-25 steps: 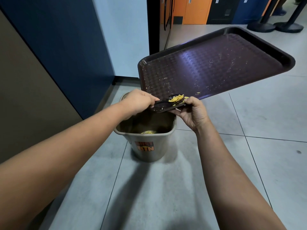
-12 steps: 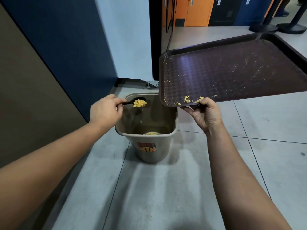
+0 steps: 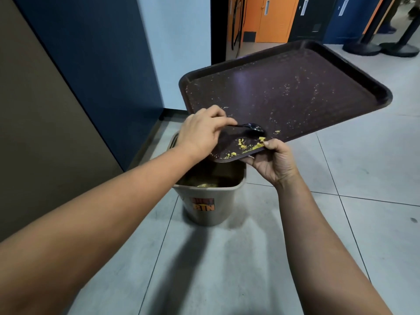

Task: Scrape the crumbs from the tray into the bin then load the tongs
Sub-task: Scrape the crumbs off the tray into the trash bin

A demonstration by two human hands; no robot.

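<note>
Spoon on the tray, bin right underneath!

The right hand (image 3: 273, 163) grips the near edge of the dark brown tray (image 3: 295, 92), thumb on top of the rim and fingers curled below, with the tray tilted so that its near corner hangs over the beige bin (image 3: 209, 201) on the tiled floor (image 3: 227, 269). The left hand (image 3: 201, 131) pinches the handle of a black spoon (image 3: 250, 127), whose bowl rests on the tray just inside that near corner. Yellow crumbs (image 3: 247, 145) sit bunched along the near rim, between the spoon and the right thumb, and fine specks are scattered across the rest of the tray. Inside the bin, a little yellow shows at the bottom. Beyond the bin stands a blue wall panel (image 3: 102, 64).
</note>
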